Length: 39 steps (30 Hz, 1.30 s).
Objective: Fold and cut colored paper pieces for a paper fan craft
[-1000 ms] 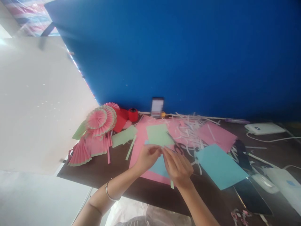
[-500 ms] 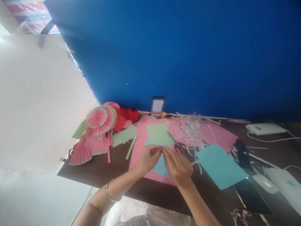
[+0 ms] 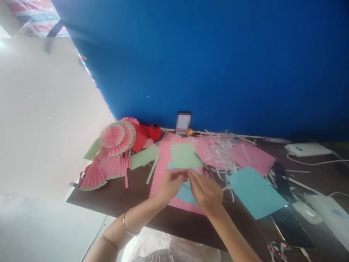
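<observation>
My left hand (image 3: pixel 173 185) and my right hand (image 3: pixel 205 189) meet fingertip to fingertip above the middle of the desk. Both are closed in a pinch; whatever lies between the fingers is too small or hidden to make out. Below them a blue paper sheet (image 3: pixel 187 193) rests on a large pink sheet (image 3: pixel 156 174), partly covered by my hands. Just beyond lies a light green paper square (image 3: pixel 184 154). Scissors (image 3: pixel 207 171) lie beside my right hand, their handles partly hidden by it.
Folded pink and green paper fans (image 3: pixel 117 138) stand at the left, near a red tape roll (image 3: pixel 155 131). White paper strips (image 3: pixel 220 153) are heaped behind my right hand. Rightward lie a turquoise sheet (image 3: pixel 256 193), a phone (image 3: pixel 293 227), a white mouse (image 3: pixel 308 211) and a white power bank (image 3: pixel 308 148).
My hands stay together in nearly the same place, with only a slight shift of the fingers. Nothing on the desk has visibly moved.
</observation>
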Each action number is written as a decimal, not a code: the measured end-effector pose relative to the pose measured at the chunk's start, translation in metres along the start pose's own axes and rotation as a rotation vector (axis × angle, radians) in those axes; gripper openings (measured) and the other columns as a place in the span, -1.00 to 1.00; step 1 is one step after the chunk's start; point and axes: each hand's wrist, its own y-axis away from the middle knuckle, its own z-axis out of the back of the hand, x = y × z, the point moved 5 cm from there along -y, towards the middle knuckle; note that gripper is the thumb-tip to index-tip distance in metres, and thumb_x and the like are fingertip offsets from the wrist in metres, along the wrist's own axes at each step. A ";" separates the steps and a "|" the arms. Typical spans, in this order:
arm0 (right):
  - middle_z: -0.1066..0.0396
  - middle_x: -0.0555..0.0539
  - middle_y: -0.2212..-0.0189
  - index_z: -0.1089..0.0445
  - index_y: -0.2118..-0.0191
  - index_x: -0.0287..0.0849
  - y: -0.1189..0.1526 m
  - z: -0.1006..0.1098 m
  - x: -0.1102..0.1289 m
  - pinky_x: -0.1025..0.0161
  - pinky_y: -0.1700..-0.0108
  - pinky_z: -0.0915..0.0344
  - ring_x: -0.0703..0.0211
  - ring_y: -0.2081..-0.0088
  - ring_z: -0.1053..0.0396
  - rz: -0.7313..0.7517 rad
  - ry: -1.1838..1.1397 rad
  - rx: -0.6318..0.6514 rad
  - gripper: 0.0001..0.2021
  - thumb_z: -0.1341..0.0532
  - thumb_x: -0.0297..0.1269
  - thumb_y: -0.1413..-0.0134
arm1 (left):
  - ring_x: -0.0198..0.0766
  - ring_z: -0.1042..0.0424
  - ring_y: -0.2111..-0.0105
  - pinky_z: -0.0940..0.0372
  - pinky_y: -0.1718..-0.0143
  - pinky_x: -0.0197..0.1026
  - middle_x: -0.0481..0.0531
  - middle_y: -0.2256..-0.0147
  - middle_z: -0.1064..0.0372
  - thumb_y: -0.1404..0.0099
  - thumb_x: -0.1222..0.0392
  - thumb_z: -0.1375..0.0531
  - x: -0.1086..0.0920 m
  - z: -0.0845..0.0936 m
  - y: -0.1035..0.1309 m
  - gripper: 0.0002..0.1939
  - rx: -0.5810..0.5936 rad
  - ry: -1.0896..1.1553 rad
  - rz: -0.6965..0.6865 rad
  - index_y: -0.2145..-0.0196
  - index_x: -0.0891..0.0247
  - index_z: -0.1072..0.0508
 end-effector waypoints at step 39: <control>-0.43 -0.12 0.14 -0.30 -0.03 -0.06 0.007 -0.019 -0.012 0.23 0.18 -0.42 0.15 0.16 -0.43 -0.303 -0.619 0.168 -0.65 -0.07 -0.44 -0.13 | -0.15 -0.42 0.20 -0.26 0.08 -0.09 0.13 0.24 -0.47 -0.15 0.22 -0.15 -0.006 0.012 -0.003 -0.80 0.005 0.015 -0.056 0.32 0.31 -0.54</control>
